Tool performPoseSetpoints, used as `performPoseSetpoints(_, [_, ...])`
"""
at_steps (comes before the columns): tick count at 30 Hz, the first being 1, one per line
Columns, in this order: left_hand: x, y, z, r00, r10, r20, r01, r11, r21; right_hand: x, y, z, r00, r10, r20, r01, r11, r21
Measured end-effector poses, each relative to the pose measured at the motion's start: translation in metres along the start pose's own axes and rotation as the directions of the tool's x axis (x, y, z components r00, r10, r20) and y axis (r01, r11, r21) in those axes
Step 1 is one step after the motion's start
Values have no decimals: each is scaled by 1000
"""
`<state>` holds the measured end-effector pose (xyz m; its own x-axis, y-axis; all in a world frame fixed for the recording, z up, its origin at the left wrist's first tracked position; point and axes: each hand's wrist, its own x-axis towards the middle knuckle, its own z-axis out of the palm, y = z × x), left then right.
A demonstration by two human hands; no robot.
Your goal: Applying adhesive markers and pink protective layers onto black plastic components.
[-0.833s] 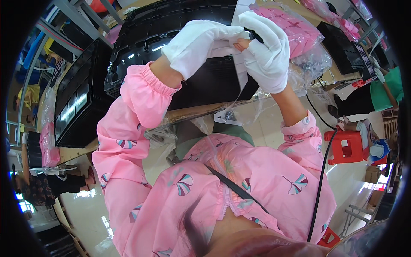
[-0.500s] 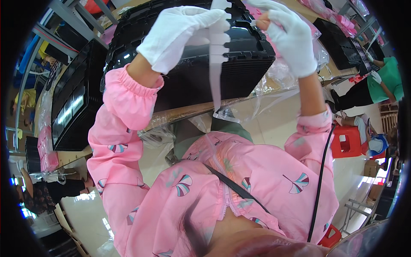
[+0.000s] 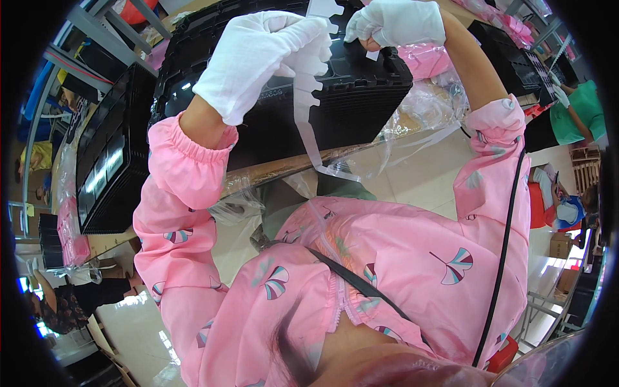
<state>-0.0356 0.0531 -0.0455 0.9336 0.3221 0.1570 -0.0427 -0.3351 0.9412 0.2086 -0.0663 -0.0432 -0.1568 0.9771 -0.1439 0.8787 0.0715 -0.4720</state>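
Observation:
In my gloved left hand (image 3: 267, 61) is a long white strip (image 3: 304, 119) with a notched, tabbed edge. The fingers close around its upper part, and its lower end hangs past the table edge and curls. My gloved right hand (image 3: 400, 24) is over the right corner of the black plastic tray stack (image 3: 342, 97), fingers bent in. A bare fingertip pokes out of that glove. Beneath it shows a small white tab (image 3: 372, 55), pinched in the fingers. Whether the tab touches the tray is hard to tell.
Another black tray stack (image 3: 109, 155) stands at the left. Clear film (image 3: 429, 106) and pink wrapped packs (image 3: 425, 61) lie to the right of the trays. A black cable (image 3: 500, 271) hangs along my right side. A co-worker in green (image 3: 577, 113) is at the far right.
My right hand has moved left and turned, coming down over the tray corner with a white tab now visible. The left hand and strip have shifted slightly left.

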Motion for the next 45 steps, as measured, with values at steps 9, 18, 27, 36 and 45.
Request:
performPoseSetpoints(9, [1, -2, 0, 1000, 1, -7, -1, 1000, 24, 10, -11, 6, 989, -119, 88, 132, 979, -158])
performPoseSetpoints(18, [4, -5, -2, 1000, 14, -4, -14, 999, 49, 14, -23, 14, 999, -38, -2, 37, 982, -186])
performPoseSetpoints(27, [12, 2, 4, 991, -136, -18, 134, 987, -89, 0, -62, 29, 895, 281, -346, -346, 927, -142])
performPoseSetpoints(36, [16, 1, 7, 993, -79, -93, 74, 996, -53, -13, -98, 91, 308, -318, -897, -168, 910, -380])
performPoseSetpoints(45, [13, -12, 15, 994, 27, -102, -36, 996, -86, 8, -97, 99, 304, -411, -859, -152, 870, -470])
